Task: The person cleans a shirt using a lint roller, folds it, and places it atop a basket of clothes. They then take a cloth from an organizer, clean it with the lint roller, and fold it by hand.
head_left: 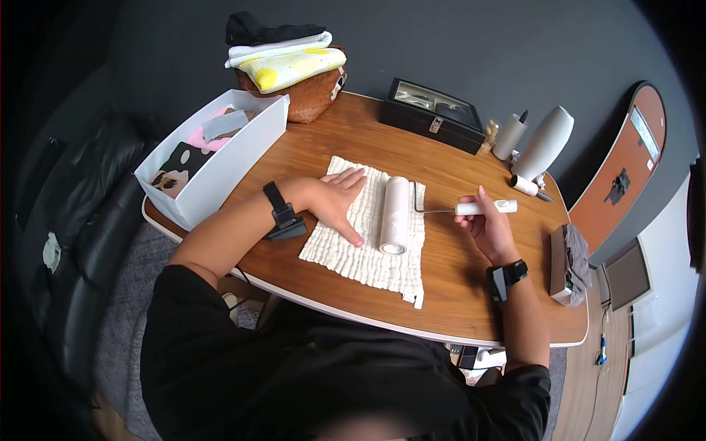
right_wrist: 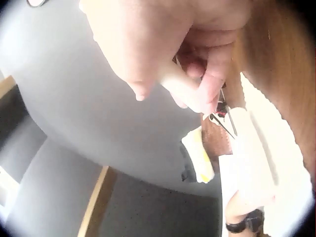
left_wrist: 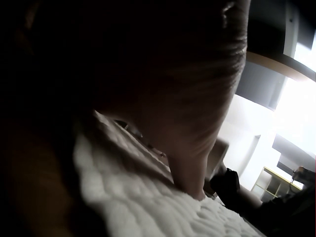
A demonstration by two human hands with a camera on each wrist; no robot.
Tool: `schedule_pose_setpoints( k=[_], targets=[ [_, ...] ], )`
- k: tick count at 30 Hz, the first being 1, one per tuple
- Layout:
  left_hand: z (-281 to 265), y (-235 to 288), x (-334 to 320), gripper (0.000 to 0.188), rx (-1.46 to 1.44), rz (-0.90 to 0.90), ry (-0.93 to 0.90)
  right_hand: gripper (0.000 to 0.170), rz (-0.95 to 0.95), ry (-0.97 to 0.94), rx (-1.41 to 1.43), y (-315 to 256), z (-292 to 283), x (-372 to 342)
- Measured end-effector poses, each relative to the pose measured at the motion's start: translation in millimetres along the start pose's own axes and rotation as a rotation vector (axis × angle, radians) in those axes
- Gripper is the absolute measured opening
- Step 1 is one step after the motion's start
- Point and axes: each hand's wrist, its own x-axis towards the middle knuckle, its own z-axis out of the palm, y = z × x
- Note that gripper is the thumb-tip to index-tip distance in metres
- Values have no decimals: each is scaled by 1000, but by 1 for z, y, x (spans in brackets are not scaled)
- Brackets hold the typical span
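A white crinkled cloth (head_left: 346,253) lies on the wooden table. My left hand (head_left: 334,204) presses on its left part, fingers spread and thumb pointing toward the roller; in the left wrist view the thumb touches the cloth (left_wrist: 143,202). On the cloth's right part rests a white lint roller (head_left: 396,213), joined by a bent metal rod to a white handle (head_left: 506,206). My right hand (head_left: 489,228) grips that handle, fingers curled round it. In the right wrist view, the hand (right_wrist: 168,44) holds the handle, with the roller (right_wrist: 252,153) beyond it.
A white box of clothes (head_left: 235,158) stands at the left, beside a brown basket (head_left: 312,99) topped with folded cloths. Along the back are a black glass-lidded case (head_left: 434,117), a white upright device (head_left: 543,143) and a small roll (head_left: 523,185). A box with grey cloth (head_left: 577,264) sits right.
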Motion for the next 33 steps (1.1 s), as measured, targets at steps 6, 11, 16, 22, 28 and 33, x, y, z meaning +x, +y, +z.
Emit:
schedule_pose_setpoints(
  k=[6,11,16,22,28,33],
  targets=[
    [-1,5,-1,148,-18,-17,-15,42,-35,147,-253,-19,-42,1],
    [2,9,-1,146,-27,-33,6,32,-237,303,-276,-44,-83,-8],
    [5,11,-1,146,-41,-55,12,46,-172,508,-226,-46,-121,-6],
    [3,15,-1,145,-36,-67,10,64,55,511,-17,-19,-118,12],
    [0,24,-8,143,-28,-75,-12,63,251,314,-263,-11,-76,7],
    [2,41,-17,141,-23,-53,-25,29,-113,16,-712,6,3,-8]
  ],
)
